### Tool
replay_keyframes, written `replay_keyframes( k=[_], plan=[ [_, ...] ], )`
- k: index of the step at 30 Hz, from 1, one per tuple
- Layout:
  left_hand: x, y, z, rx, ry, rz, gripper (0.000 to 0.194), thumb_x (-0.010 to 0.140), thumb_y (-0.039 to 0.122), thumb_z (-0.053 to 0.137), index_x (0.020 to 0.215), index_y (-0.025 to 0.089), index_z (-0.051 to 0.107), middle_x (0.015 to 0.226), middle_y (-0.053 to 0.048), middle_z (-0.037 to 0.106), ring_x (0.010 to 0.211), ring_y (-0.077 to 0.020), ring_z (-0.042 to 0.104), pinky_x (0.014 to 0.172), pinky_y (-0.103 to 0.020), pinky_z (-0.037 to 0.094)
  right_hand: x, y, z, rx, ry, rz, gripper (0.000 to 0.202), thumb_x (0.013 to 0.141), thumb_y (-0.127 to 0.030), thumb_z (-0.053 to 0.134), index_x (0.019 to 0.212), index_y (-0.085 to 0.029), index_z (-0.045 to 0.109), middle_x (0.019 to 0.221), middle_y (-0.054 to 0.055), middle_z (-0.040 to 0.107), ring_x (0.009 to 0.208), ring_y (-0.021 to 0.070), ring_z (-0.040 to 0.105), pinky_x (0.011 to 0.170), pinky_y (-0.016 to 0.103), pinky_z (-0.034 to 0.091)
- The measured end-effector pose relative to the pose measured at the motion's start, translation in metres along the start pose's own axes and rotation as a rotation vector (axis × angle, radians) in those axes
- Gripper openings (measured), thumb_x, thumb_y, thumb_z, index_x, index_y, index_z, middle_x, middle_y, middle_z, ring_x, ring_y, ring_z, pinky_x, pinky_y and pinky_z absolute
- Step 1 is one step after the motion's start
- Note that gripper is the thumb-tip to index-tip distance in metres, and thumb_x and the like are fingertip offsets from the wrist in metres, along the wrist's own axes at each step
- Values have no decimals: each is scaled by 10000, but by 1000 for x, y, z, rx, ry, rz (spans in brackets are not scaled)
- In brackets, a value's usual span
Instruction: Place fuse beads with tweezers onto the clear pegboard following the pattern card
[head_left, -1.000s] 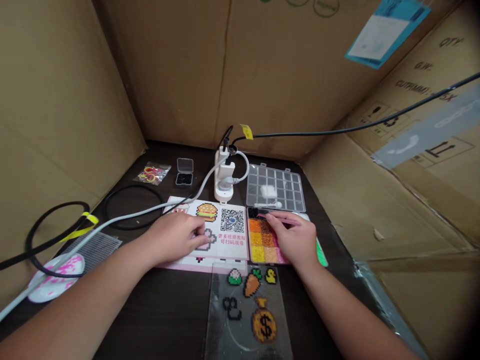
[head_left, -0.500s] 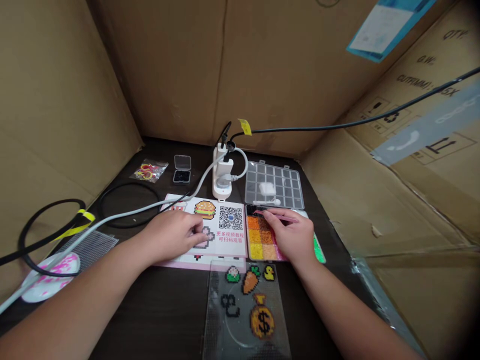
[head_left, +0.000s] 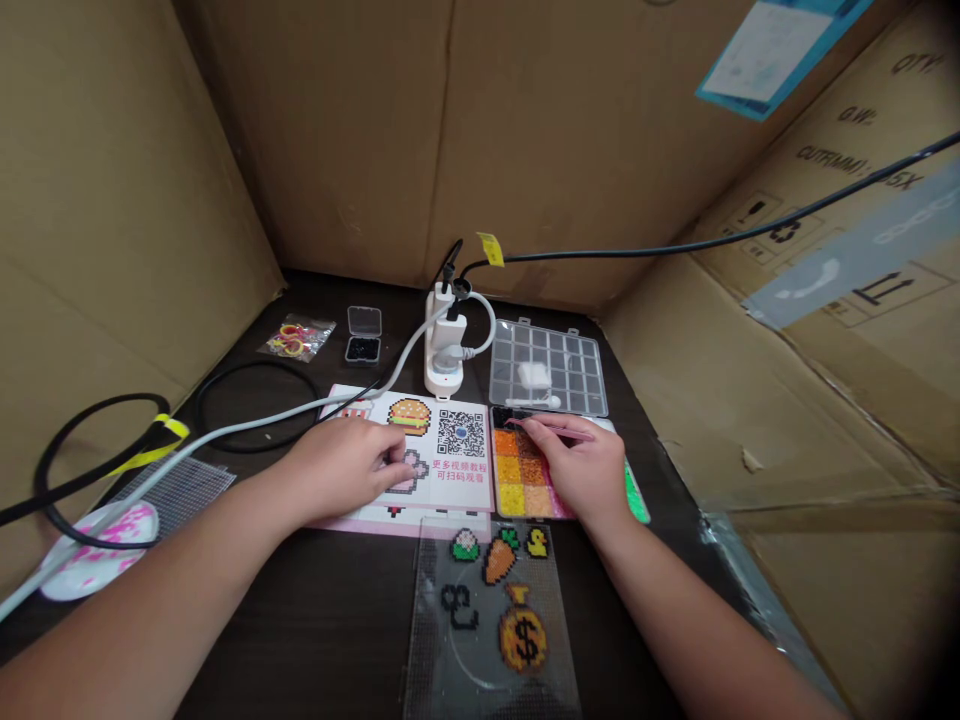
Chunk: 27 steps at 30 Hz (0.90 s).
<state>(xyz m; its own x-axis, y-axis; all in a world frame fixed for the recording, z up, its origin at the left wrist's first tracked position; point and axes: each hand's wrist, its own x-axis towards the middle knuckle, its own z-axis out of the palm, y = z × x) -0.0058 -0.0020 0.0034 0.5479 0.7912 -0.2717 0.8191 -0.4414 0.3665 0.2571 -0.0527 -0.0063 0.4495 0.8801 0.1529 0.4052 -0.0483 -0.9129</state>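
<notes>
My right hand [head_left: 589, 462] pinches a pair of pink tweezers [head_left: 566, 433] over the bead box [head_left: 496, 505]. Their tips reach into the compartment of black beads [head_left: 501, 420] at its back left corner; whether a bead is between them is too small to tell. My left hand [head_left: 356, 465] rests on the printed pattern sheet [head_left: 457, 495], fingers curled in and nothing seen in them. In front lies a clear pegboard [head_left: 442, 680] bearing a bead carrot [head_left: 500, 557], a money bag [head_left: 523, 640], a duck [head_left: 537, 543], a green-and-white figure [head_left: 465, 545] and a black outline [head_left: 457, 607].
The box's clear lid [head_left: 589, 370] lies folded back, a white case [head_left: 534, 376] on it. A white power strip [head_left: 444, 375] with cables stands behind the sheet. Leftward are a small black-bead case [head_left: 364, 348], a bag of rings [head_left: 296, 340] and a pink-white dish [head_left: 101, 560]. Cardboard walls surround the table.
The view has shifted very slightly. Both hands stay nearly in place, with the tweezers still at the black beads.
</notes>
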Motion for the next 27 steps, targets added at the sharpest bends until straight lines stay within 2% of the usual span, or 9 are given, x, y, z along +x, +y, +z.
replay_keyframes(
  k=[11,16,20,23,27],
  plan=[
    [1,0,1,-1,4,4,298,854,515,517,747,250,604,712,-12,667,667,-190,565,589,-299,270,-2,-5,-8,54,42,-36,174,696,-353,808,748,-191,772,789,69,784,758,224,755,737,364,631],
    [0,0,0,9,15,-8,306,837,535,534,750,255,624,702,-14,667,664,-191,560,582,-297,273,-24,-28,-28,279,67,15,195,662,-344,852,757,-200,761,770,61,779,747,225,758,708,358,638],
    [-2,0,0,-17,31,10,295,826,527,564,763,251,647,720,-10,678,664,-177,550,591,-293,292,-51,-41,-45,305,99,111,192,597,-320,895,703,-221,769,687,42,755,678,190,735,651,285,628],
    [-2,-1,0,-30,32,27,296,839,517,558,776,242,650,722,-11,681,641,-165,533,584,-292,287,-72,-36,-55,291,-41,187,148,616,-320,887,706,-274,780,691,35,756,652,193,728,642,283,632],
    [-2,-1,0,-34,26,29,304,846,513,556,799,230,661,753,-17,698,640,-154,539,587,-292,289,-92,-15,-62,245,-146,192,112,663,-332,860,697,-258,783,752,82,774,717,234,752,652,290,636]
  ],
)
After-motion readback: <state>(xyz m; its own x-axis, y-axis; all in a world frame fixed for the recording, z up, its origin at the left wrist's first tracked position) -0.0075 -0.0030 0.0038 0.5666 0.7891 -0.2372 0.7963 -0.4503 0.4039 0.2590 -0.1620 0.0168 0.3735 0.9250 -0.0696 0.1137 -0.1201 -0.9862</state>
